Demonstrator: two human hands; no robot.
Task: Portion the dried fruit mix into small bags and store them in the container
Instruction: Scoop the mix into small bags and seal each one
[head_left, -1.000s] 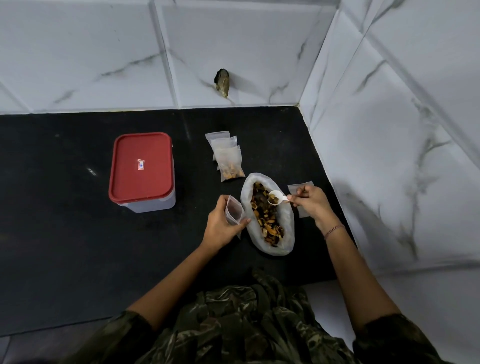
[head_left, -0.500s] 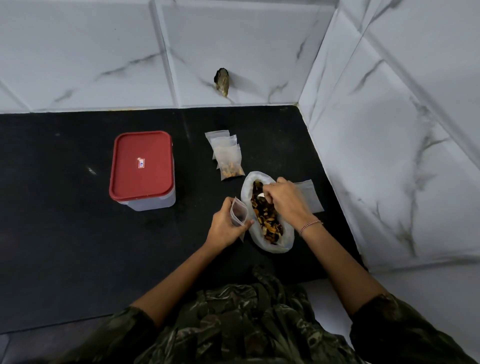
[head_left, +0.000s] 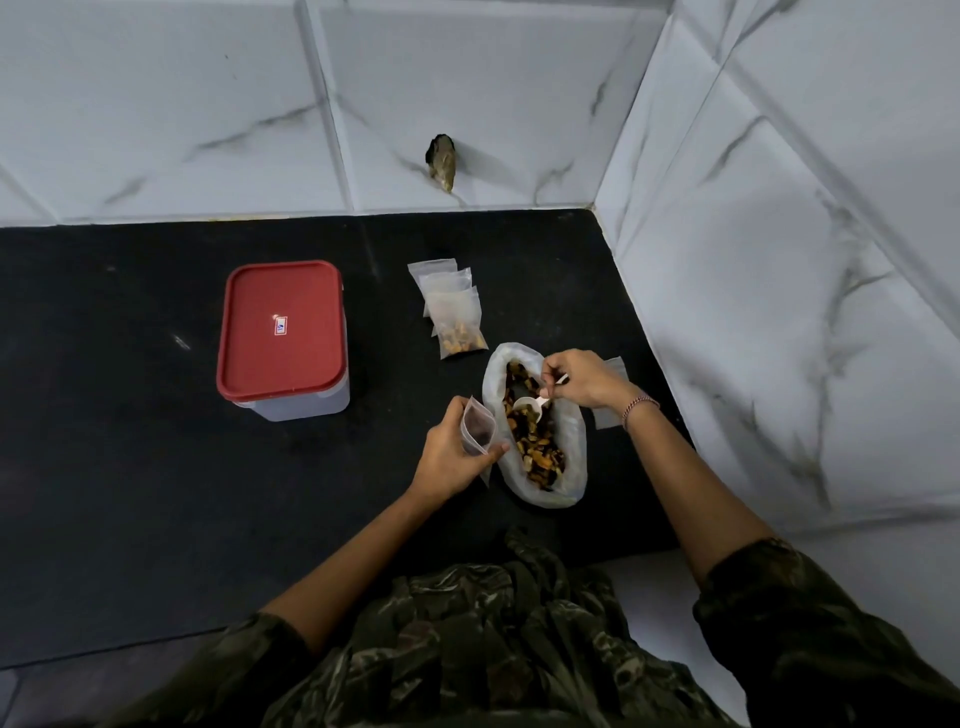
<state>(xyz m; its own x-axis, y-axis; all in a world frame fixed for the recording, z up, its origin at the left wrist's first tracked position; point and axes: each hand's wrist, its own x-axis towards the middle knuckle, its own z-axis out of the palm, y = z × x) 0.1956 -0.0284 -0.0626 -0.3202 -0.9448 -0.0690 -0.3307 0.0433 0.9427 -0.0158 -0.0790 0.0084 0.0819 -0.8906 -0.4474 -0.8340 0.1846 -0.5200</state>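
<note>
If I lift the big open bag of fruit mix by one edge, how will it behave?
Probably floppy: the big bag looks like thin film, slumped on the counter. Its mouth lies open, so the fruit mix would likely spill.

Counted one red-lidded container (head_left: 280, 332), one big bag of fruit mix (head_left: 575, 441) and one white spoon (head_left: 527, 404). There were three pouches in the overlapping pile (head_left: 457, 317), one small bag (head_left: 478, 428) in the left hand (head_left: 447, 460), and at least one flat bag (head_left: 605, 415) under the right hand (head_left: 584, 382); couldn't tell if more.
</note>
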